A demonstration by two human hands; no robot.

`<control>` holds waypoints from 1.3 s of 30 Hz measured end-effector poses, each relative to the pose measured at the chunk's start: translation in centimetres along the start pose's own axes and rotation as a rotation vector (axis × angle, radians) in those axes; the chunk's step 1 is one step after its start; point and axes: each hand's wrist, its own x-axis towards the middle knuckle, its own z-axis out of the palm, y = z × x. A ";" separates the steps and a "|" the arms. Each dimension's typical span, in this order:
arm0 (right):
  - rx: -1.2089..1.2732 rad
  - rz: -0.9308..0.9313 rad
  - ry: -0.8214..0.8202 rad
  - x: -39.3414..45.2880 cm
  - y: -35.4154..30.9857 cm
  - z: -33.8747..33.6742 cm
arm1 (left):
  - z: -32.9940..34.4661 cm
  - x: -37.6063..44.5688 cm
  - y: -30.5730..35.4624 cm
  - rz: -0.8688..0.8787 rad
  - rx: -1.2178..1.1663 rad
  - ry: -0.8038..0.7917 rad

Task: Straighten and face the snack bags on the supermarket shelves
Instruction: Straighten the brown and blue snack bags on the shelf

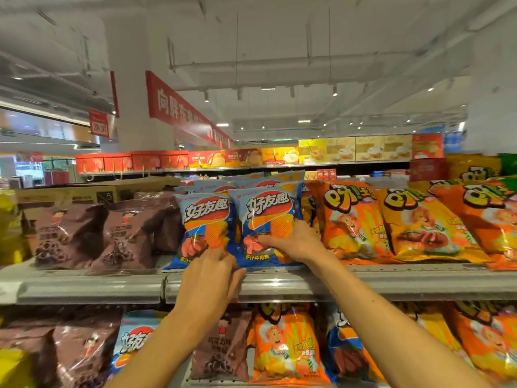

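Two blue chip bags stand upright side by side at the front of the upper shelf [391, 281]. My left hand [211, 278] pinches the bottom right corner of the left blue bag [205, 219]. My right hand [291, 242] grips the lower right part of the right blue bag [265, 217], thumb across its front. More blue bags stand behind them. Brown snack bags [117, 233] lean to the left, orange snack bags [355, 219] lean to the right.
A cardboard box [92, 193] sits behind the brown bags. The lower shelf holds brown bags [81, 351], a blue bag [134, 340] and orange bags [285, 345]. Gift boxes [279, 156] line a far aisle's top shelf.
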 end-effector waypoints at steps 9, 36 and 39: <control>-0.076 0.032 -0.005 -2.2 0.0 -1.8 | 0.4 0.1 2.2 0.031 -0.068 0.102; -0.292 0.130 0.558 -9.5 23.9 -37.7 | 7.5 12.5 34.7 -0.333 -0.641 -0.151; -0.320 0.189 0.358 -7.4 25.6 -39.0 | 7.8 14.0 34.7 -0.475 -0.648 -0.266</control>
